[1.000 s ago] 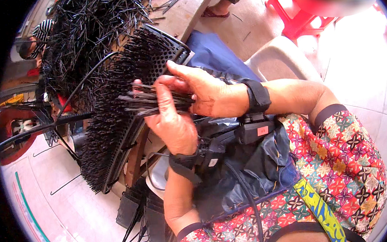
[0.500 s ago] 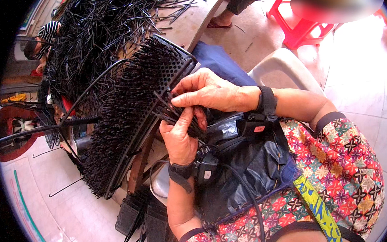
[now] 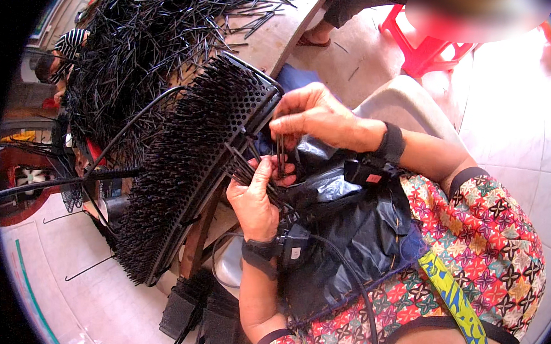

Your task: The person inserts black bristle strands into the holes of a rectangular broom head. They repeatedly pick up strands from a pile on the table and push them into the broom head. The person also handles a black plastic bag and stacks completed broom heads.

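My left hand (image 3: pixel 254 201) is closed round a small bundle of thin black sticks (image 3: pixel 242 168), whose ends poke out toward the rack. Above and to its right, my right hand (image 3: pixel 319 120) pinches a few thin black sticks (image 3: pixel 280 148) that stand nearly upright over the left fingers. Just left of both hands leans a black perforated rack (image 3: pixel 246 107), tilted, with its holes mostly filled by rows of similar black sticks (image 3: pixel 174 159). Several rows of bare holes show along its upper right side. The sticks' lower ends are hidden in the rack.
A big heap of loose black sticks (image 3: pixel 154 47) covers the table (image 3: pixel 270 40) behind the rack. Black bristly blocks (image 3: pixel 186 307) hang below. Black plastic sheet (image 3: pixel 349 243) lies over my lap. A red stool (image 3: pixel 423 56) and two other people are farther off.
My right hand has moved up and right, away from the left, drawing a few sticks apart from the bundle. My left hand stays about where it was, still holding the bundle.
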### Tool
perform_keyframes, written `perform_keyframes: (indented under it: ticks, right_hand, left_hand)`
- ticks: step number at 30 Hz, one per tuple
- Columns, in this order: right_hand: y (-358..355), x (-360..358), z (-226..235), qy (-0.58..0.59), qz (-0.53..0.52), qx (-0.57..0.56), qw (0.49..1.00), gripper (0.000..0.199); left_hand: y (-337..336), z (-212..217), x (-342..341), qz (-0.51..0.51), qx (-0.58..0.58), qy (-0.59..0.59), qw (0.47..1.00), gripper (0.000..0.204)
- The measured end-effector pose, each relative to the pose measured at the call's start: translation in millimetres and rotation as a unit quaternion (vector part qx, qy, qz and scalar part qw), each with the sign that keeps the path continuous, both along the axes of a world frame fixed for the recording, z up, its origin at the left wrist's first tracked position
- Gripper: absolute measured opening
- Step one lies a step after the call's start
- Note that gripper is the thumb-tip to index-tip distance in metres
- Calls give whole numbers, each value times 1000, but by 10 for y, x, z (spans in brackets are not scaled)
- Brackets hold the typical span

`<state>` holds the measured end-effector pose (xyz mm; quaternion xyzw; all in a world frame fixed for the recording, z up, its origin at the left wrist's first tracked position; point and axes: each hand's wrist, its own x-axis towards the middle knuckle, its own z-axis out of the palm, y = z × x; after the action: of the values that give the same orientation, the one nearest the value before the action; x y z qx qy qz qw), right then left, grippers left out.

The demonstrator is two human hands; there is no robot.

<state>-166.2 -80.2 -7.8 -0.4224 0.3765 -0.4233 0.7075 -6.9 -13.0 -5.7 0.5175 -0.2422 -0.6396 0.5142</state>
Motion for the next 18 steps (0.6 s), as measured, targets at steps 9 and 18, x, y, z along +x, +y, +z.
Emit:
perform_keyframes:
  ticks: [9,18]
  right_hand:
    - [-555,-139,9,19,-188,-159,969,10]
    - [-559,163,-16,86,-233,-322,914,12]
  left_hand:
    - [13,22,-37,-60,22,32,997,10]
    - [90,-29,31,-96,16,126,987,18]
